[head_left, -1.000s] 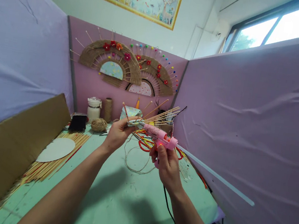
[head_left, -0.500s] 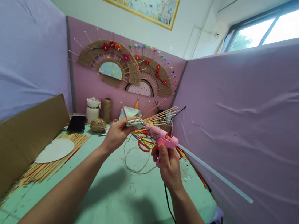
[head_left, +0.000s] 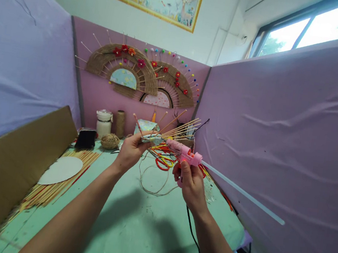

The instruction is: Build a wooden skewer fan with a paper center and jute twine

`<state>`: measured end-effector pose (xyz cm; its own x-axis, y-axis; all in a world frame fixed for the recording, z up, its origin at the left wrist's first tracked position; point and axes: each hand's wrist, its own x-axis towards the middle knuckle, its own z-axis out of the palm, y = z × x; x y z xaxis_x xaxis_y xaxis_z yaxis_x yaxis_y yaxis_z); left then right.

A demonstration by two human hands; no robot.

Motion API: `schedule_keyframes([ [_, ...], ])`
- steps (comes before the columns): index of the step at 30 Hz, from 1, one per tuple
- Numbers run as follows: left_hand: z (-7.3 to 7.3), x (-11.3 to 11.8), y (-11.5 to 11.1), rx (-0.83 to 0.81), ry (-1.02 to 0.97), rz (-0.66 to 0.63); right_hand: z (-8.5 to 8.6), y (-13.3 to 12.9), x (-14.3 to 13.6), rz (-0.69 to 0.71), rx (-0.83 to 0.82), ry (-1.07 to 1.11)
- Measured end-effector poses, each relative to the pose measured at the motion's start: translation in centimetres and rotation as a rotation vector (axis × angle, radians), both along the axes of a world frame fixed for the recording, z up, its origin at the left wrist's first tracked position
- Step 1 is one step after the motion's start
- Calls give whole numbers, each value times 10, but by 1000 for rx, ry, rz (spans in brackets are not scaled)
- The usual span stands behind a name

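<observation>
My left hand [head_left: 133, 148] is closed on a small fabric-covered piece [head_left: 152, 138], patterned in pale blue, with several thin wooden sticks [head_left: 184, 129] fanning out from it. My right hand [head_left: 191, 183] grips a pink hot glue gun [head_left: 183, 151] by its handle. The gun's nozzle points left and meets or nearly meets the edge of the fabric piece; I cannot tell if it touches. A long translucent glue stick [head_left: 244, 193] juts from the back of the gun. Its black cord [head_left: 193, 233] hangs down past my right wrist.
Loose wooden sticks [head_left: 51, 188] and a white oval card [head_left: 62, 170] lie at the left beside a cardboard panel [head_left: 10, 168]. Behind my hands are a twine ball [head_left: 110, 141], a white jar [head_left: 103, 124] and red-handled scissors [head_left: 162, 165]. Two decorated fans [head_left: 124, 60] hang on the back partition.
The glue gun has shifted very slightly right relative to the fabric piece. Both hands keep their holds, and the camera view has moved a little.
</observation>
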<state>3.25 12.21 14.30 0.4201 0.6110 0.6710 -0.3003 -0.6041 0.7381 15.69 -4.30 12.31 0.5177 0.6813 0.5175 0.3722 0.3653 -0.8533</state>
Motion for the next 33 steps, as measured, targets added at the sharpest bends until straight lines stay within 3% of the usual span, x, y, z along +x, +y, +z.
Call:
schedule_keyframes([
  [25, -4, 2, 5, -24, -7, -12, -4, 3, 7, -14, -11, 13],
  [33, 0, 2, 2, -83, -46, -25, -5, 1, 13, -43, -118, -62],
])
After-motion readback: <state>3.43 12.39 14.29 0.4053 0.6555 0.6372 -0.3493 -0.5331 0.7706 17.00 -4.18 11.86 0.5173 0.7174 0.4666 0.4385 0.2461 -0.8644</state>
